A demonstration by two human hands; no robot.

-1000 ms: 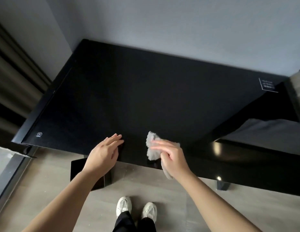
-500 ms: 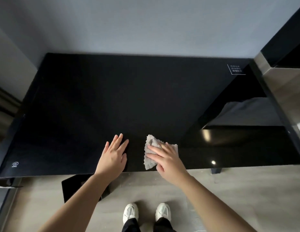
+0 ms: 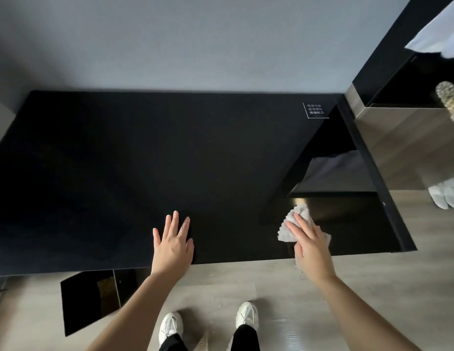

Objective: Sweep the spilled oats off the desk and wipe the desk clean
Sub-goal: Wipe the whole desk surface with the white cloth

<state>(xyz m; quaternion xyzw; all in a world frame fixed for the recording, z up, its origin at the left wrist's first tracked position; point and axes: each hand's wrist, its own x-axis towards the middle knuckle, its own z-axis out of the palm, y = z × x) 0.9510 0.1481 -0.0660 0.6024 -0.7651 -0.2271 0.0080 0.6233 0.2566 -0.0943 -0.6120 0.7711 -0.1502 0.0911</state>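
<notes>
The black desk (image 3: 145,160) fills the middle of the head view, its top dark and bare of visible oats. My left hand (image 3: 174,245) rests flat on the desk near its front edge, fingers straight and spread. My right hand (image 3: 309,245) presses a crumpled grey cloth (image 3: 288,230) onto the glossy right part of the desk with straight fingers. Part of the cloth is hidden under my palm.
A white printed label (image 3: 315,110) marks the desk's far right corner. A wood-faced cabinet (image 3: 403,138) stands to the right, with white slippers (image 3: 446,196) on the floor beside it. A black bin (image 3: 90,298) stands under the desk's front edge, left of my shoes (image 3: 247,314).
My right hand has slid the cloth to the right along the desk's front part. The view has swung right. My left hand stays flat near the front edge.
</notes>
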